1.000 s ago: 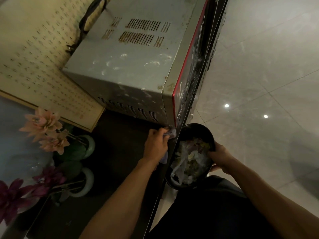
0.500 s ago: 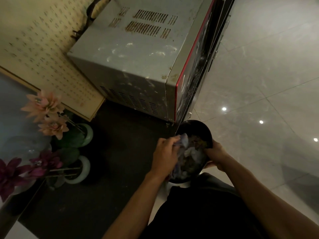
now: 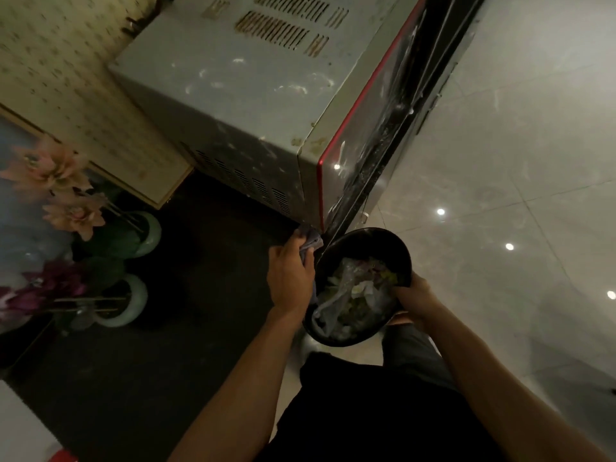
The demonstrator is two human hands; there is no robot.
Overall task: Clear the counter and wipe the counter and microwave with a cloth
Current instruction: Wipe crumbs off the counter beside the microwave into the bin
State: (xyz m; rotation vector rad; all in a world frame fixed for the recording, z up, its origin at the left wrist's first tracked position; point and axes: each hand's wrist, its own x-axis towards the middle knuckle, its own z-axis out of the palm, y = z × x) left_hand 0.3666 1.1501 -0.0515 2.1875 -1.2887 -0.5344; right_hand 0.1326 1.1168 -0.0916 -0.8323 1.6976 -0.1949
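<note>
A stained silver microwave (image 3: 253, 91) with a red-trimmed door stands on the dark counter (image 3: 173, 311). My left hand (image 3: 290, 273) grips a small bluish cloth (image 3: 309, 243) on the counter's front edge, at the microwave's near bottom corner. My right hand (image 3: 415, 300) holds the rim of a black bowl (image 3: 370, 241) just off the counter's edge; the bowl is filled with crumpled plastic and scraps. The cloth's lower part is hidden behind my left hand.
Two pale green vases (image 3: 133, 301) with pink and purple artificial flowers (image 3: 50, 175) stand at the counter's left. A patterned board (image 3: 66, 81) leans behind the microwave. Glossy tiled floor (image 3: 516, 161) lies to the right.
My left hand moved the cloth from over the bowl back to the counter edge at the microwave's corner. The bowl stays in my right hand.
</note>
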